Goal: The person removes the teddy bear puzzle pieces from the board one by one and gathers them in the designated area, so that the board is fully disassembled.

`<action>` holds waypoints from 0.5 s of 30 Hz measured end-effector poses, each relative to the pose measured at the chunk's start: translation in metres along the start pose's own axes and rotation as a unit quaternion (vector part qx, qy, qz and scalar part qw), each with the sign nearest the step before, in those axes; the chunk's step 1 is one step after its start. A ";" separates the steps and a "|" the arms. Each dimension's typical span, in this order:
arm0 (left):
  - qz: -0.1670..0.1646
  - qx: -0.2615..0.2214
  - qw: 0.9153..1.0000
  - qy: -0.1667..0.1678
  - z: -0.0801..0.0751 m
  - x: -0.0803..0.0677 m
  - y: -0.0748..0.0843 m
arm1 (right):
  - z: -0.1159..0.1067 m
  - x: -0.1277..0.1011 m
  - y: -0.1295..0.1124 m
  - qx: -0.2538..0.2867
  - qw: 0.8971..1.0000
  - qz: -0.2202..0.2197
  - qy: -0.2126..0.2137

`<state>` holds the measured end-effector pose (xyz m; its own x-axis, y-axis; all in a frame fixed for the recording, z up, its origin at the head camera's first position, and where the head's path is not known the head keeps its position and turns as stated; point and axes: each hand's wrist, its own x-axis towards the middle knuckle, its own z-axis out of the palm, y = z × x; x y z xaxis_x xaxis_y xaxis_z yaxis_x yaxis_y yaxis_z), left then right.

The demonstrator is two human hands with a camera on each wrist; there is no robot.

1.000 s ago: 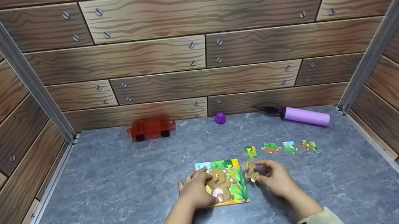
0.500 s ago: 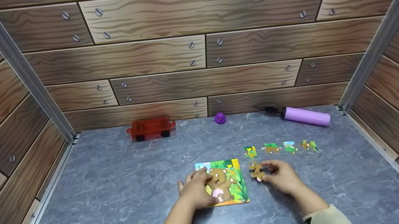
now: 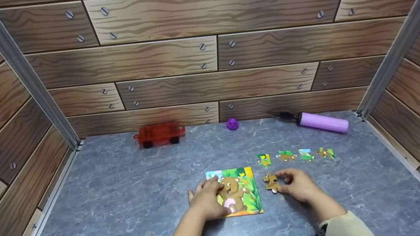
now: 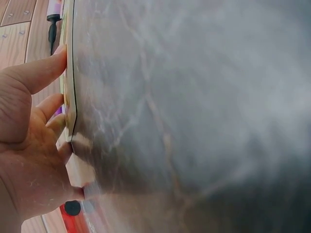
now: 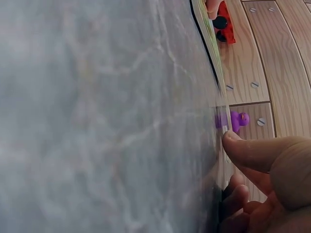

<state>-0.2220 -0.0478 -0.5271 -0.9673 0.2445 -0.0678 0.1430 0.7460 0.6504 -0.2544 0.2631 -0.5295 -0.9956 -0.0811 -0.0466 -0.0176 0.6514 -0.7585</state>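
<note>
Puzzle piece (image 3: 271, 182) pinched by right hand (image 3: 297, 186) in head view; left hand (image 3: 206, 201) spread on puzzle board (image 3: 244, 176)

The tabletop (image 3: 125, 203) was grey, marbled with pale veins. The puzzle board (image 3: 246, 191) showed a brown bear on green and yellow. The loose puzzle piece (image 3: 271, 182) was brown.

R hand (image 3: 296, 185) slid w/ the brown puzzle piece (image 3: 271, 182) away from the puzzle board (image 3: 235, 191), drifting toward 3 o'clock and a bit toward 6 o'clock. Piece started just beside the board's R edge; gap btwn them widened. Piece ended flat on the table (image 3: 125, 203), fingertips on its R side.
</note>
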 end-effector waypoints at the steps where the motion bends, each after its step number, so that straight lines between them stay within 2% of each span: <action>1: -0.002 0.001 1.000 -0.001 0.000 0.000 0.000 | 0.000 0.000 0.000 -0.002 1.000 0.001 -0.002; 15: 0.000 -0.001 1.000 -0.003 0.000 -0.001 0.001 | 0.000 0.003 -0.001 -0.030 1.000 0.001 -0.003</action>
<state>-0.2205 -0.0473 -0.5261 -0.9660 0.2480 -0.0725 0.1426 0.7454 0.6512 -0.2570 0.2623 -0.5294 -0.9950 -0.0844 -0.0526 -0.0210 0.6951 -0.7186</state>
